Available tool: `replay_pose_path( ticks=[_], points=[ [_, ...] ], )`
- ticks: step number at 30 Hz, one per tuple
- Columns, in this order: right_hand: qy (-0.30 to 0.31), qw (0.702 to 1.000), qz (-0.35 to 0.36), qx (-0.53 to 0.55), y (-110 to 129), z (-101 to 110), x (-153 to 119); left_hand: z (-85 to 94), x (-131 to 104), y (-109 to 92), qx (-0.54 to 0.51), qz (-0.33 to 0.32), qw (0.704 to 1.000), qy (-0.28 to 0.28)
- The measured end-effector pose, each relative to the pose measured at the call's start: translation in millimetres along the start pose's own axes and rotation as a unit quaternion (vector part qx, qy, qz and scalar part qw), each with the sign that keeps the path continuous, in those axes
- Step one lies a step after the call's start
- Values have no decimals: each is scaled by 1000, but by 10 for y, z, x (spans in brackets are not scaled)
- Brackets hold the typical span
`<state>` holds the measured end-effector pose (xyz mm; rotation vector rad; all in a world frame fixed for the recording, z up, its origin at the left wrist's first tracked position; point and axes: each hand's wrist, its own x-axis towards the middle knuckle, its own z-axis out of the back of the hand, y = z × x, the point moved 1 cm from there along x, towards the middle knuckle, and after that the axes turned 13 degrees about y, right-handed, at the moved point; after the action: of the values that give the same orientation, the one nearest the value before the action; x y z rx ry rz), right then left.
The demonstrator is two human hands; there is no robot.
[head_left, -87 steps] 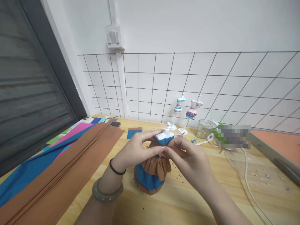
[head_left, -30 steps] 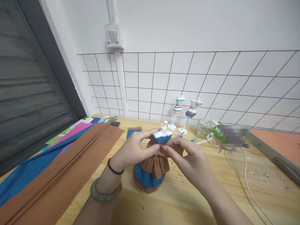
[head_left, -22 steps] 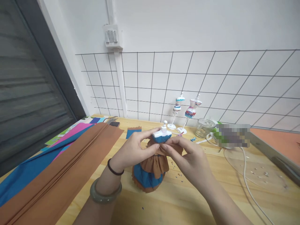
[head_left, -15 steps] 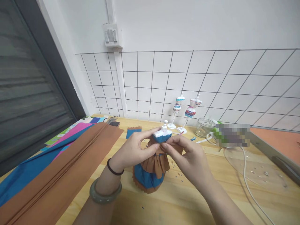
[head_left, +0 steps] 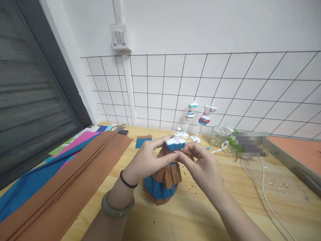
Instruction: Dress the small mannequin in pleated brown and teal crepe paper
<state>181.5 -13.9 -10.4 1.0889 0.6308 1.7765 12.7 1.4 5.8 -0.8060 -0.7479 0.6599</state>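
Mannequin (head_left: 173, 142), small and white-shouldered with a blue bodice, stands roughly upright between my hands; whether its hem rests on the worktop (head_left: 195, 214) I cannot tell. My left grip (head_left: 147, 162) curls round its side, forefinger at the shoulder, thumb in front near the waist. My right grip (head_left: 204, 164) is closed, thumb and forefinger pinching the brown cloth (head_left: 189, 156) beside the waist, tips meeting my left thumb. Below hangs a pleated brown ruffle (head_left: 168, 174) over a blue skirt (head_left: 160, 189).

So small a pinch worries me: if my right fingertips slacken, the cloth could slip and leave the waist crooked. A sideways tug might drag the ruffle out of line, and too much push from my left thumb could tip the mannequin or flatten the pleats.

Nearer than the skirt lies a blue scrap (head_left: 154, 222); lint like that could cling to the hem. Long brown fabric (head_left: 82, 180) runs left of my forearm, where a careless elbow might shift it. Beyond sit a blue patch (head_left: 143, 142), a glass jar (head_left: 220, 135), and two more forms (head_left: 190, 112) before the wire grid.
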Motion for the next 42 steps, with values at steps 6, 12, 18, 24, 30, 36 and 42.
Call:
replay_pose_path(
  ticks=[6,12,18,24,30,36,42],
  points=[
    [67,993,-5,100,17,63,-1,-18,14,15,-11,15,1000,-25],
    [57,976,-16,211,48,99,13,-17,45,52,-76,26,992,-97],
    [-51,994,93,-20,56,110,-9,-12,106,30,-223,52,963,-141],
    [-4,930,261,-259,60,45,-60,-68,103,-10,-225,104,962,-112],
    [-11,885,300,-357,47,1,-63,-153,120,41,-213,111,967,-83],
    [-18,885,324,-333,22,-9,-60,-151,128,42,-227,146,960,-79],
    [-5,882,333,-334,25,-16,-58,-131,120,66,-163,179,967,-74]
  ],
)
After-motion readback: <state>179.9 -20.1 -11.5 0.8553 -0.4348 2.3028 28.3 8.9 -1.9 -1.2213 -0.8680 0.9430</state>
